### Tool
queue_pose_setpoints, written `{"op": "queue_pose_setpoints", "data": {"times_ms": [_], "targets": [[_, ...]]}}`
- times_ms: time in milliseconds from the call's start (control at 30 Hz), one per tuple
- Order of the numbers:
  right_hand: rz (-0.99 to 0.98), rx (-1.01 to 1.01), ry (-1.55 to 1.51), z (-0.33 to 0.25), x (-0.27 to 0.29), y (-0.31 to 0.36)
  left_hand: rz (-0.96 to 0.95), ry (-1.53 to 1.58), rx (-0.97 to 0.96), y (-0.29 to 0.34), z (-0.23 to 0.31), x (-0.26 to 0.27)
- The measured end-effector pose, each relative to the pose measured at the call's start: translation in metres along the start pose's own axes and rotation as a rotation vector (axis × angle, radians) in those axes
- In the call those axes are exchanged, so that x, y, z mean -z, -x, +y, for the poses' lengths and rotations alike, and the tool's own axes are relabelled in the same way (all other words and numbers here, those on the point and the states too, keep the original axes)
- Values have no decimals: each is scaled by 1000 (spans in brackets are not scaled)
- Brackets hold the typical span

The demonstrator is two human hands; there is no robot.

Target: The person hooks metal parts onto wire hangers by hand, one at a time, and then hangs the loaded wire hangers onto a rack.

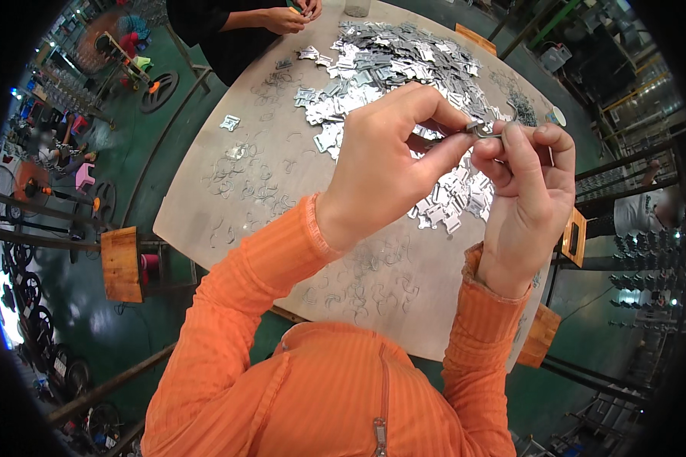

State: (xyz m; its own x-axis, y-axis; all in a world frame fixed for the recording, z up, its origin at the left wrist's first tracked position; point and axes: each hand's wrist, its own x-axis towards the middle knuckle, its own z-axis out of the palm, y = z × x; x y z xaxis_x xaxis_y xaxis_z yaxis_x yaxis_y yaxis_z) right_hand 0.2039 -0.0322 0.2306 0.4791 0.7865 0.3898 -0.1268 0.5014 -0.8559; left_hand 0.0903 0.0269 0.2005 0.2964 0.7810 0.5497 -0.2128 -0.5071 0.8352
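Above the table [198, 202], my left hand [392, 156] and my right hand [530, 179] meet at the fingertips. Both pinch a small metal piece [479, 130] between thumb and forefinger, with a bent, hook-like edge showing. The fingers cover most of it, so I cannot tell whether it is one part or two joined. Beneath and beyond my hands spreads a heap of flat, notched silvery metal plates [404, 57]. Thin curved wire clips [373, 286] lie scattered nearer to me, and more loose clips [251, 183] are to the left.
A single plate [229, 123] lies apart on the left. Across the table, a co-worker's hands [291, 18] hold a small object. A glass jar [357, 7] stands at the far edge, a cup [556, 116] at the right. Wooden stools [120, 264] flank the table.
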Motion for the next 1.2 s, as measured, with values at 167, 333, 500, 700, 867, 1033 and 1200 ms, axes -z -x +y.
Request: {"op": "queue_pose_setpoints", "data": {"times_ms": [167,333,500,700,867,1033,1200], "targets": [[22,30,-2,2,-7,-3,-16,-160,-208,-6,-5,4],[-6,261,74,8,4,-6,-134,125,-82,-20,-45,31],[-54,337,97,7,1,-7,-192,-594,392,22,-241,76],[-50,374,143,7,10,-7,-316,-909,383,67,-308,47],[3,358,160,4,12,2,-309,-1087,532,64,-314,17],[-35,415,181,-1,15,6,-165,-935,555,50,-307,17],[-24,330,125,0,19,15,-66,229,505,-16,-195,18]]}}
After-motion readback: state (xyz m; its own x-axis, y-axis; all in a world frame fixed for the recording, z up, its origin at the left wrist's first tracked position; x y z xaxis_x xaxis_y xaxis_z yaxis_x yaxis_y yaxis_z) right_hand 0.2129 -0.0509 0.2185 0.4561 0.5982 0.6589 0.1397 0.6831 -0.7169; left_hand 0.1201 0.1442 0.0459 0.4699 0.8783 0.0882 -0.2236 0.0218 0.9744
